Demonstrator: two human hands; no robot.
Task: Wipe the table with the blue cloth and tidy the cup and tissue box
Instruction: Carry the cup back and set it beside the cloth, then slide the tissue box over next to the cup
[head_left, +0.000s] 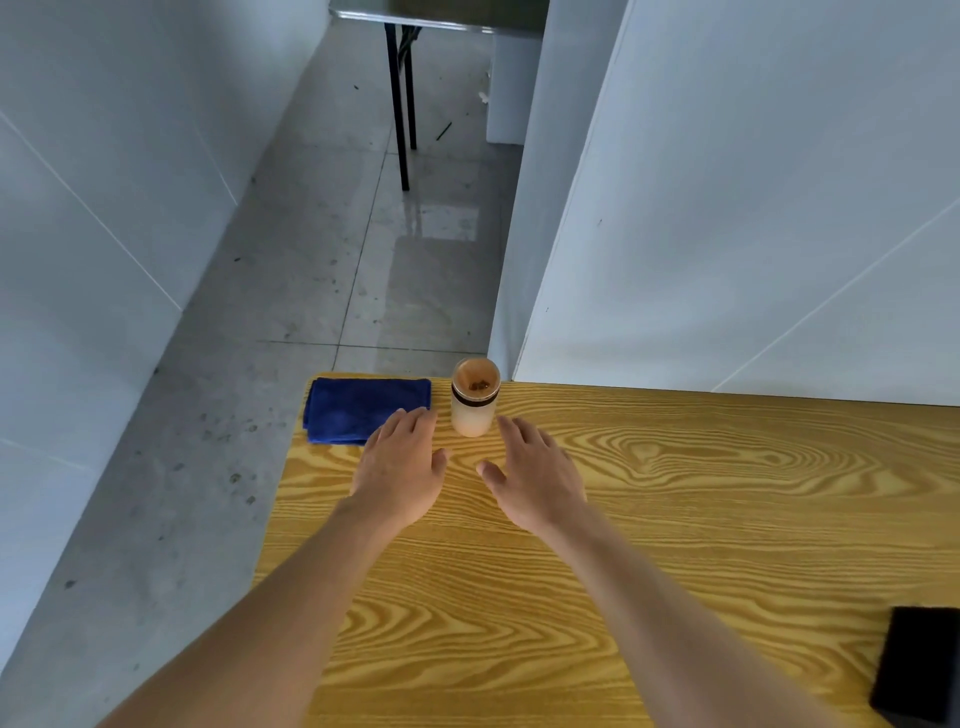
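Note:
A folded blue cloth (363, 409) lies at the far left corner of the wooden table (675, 519). Just right of it a frosted cup (474, 397) with a dark band stands upright near the far edge, something brown inside. My left hand (402, 465) hovers open over the table, its fingertips at the cloth's near right corner. My right hand (535, 475) is open too, palm down, its fingertips just right of the cup's base and apart from it. A black object (917, 670), partly cut off, lies at the table's near right edge; whether it is the tissue box I cannot tell.
A white wall (753, 208) rises behind the table's far right edge. Grey tiled floor (311, 260) lies beyond the left and far edges. Another table with black legs (402, 104) stands further back.

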